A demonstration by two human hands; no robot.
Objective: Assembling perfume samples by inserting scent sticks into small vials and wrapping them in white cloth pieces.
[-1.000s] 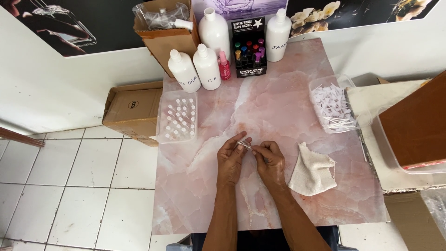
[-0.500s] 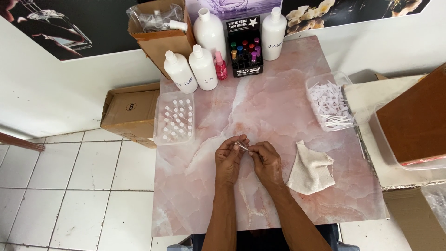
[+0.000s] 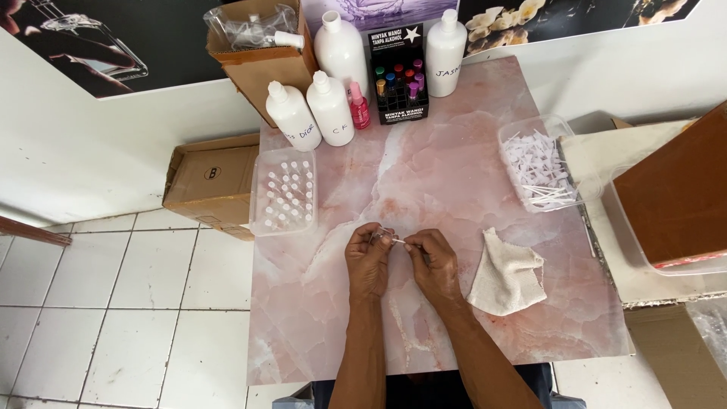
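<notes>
person's left hand (image 3: 369, 261) and right hand (image 3: 433, 261) meeting over pink marble table (image 3: 454, 151), nearer its front edge. both pinching shut on small clear vial (image 3: 385, 238). vial's long axis lying sideways between fingertips, left hand gripping body, right hand working its end.

Soft, even daylight fills my view, and my hands (image 3: 401, 261) cast only faint shadows on the table (image 3: 454, 151). Straight edges bow toward three and nine o'clock; focus stays sharp.
</notes>
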